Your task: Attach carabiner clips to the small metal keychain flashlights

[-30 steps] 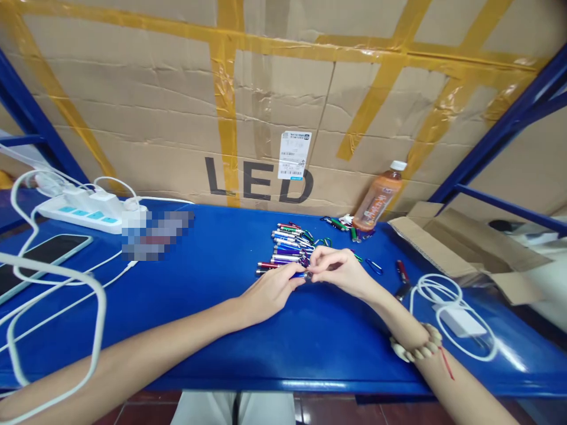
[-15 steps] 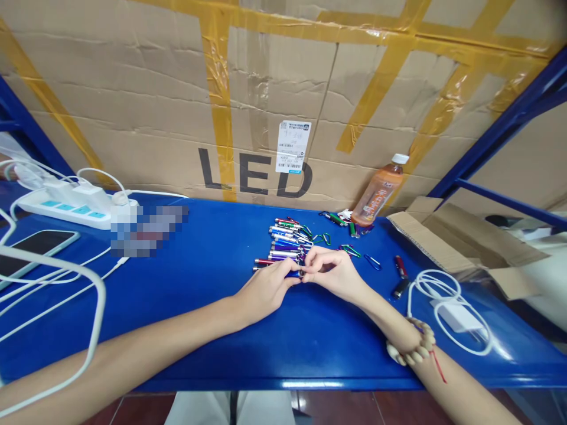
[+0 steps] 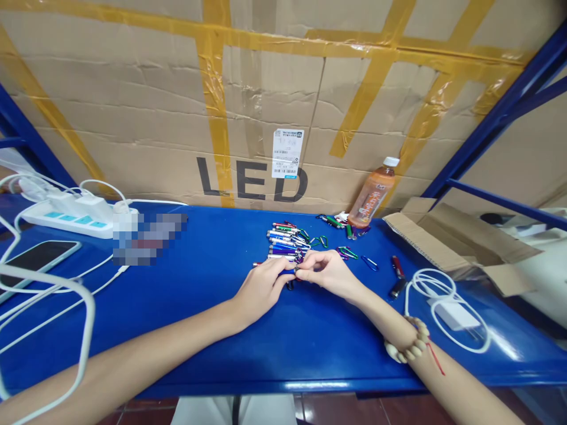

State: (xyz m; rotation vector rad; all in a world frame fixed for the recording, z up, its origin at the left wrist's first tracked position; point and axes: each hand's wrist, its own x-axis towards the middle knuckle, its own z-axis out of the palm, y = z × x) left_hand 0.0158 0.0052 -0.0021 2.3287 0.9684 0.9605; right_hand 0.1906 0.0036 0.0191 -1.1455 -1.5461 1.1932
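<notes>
Several metal tubes (image 3: pixel 282 243) lined up left of the bottle (image 3: pixel 372 196) look done; loose carabiners (image 3: pixel 369 267) in front of it seem left over. Front-left of the bottle, the left hand (image 3: pixel 260 288) clamps a blue tube (image 3: pixel 287 272), seemingly unfinished, between its fingers; the right hand (image 3: pixel 331 275) pinches its end.

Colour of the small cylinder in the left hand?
The cylinder is blue where visible; head view.

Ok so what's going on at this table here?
At a blue table, someone's left hand holds a small blue tube, while their right hand pinches at its end. Just beyond the hands lies a row of coloured tubes, and a blue clip lies off to the right.
</notes>
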